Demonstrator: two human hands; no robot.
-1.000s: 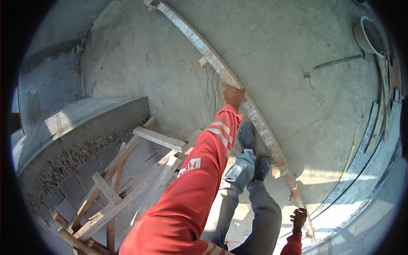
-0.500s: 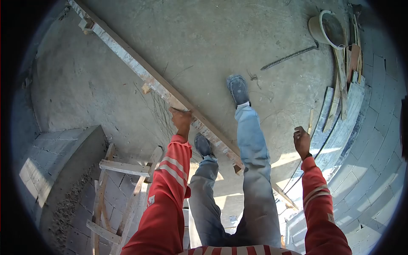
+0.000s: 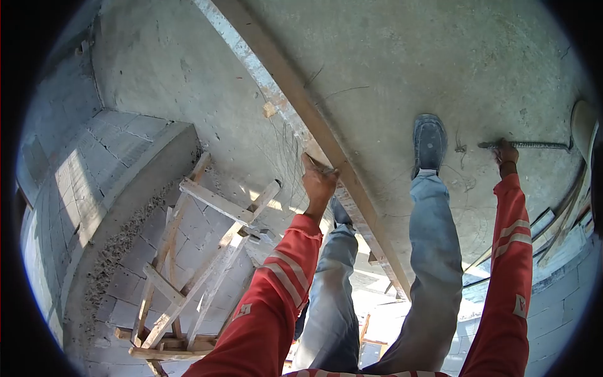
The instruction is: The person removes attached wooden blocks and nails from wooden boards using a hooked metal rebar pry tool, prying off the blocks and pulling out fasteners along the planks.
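My left hand [image 3: 320, 182] is closed around the edge of a long wooden beam [image 3: 336, 147], which slants from the upper left down toward my legs. The beam's left side is smeared with pale, plaster-like residue, and a small wood block [image 3: 269, 110] juts from it. My right hand [image 3: 505, 154] reaches down to a ribbed steel bar [image 3: 540, 145] on the floor. Its fingers are closed over the bar near the left end; the fingertips are partly hidden. My right shoe [image 3: 429, 143] stands between the beam and the bar.
A wooden trestle-like frame [image 3: 217, 201] stands at the lower left beside a low block wall [image 3: 135, 169]. A bucket [image 3: 583, 129] is partly visible at the right edge, above wood strips [image 3: 562, 226]. Thin wires [image 3: 460, 148] lie on the concrete floor [image 3: 389, 69].
My right hand has moved forward and down onto the steel bar. My left hand keeps its hold on the beam. The view has turned, so the beam looks steeper and the bucket sits farther right.
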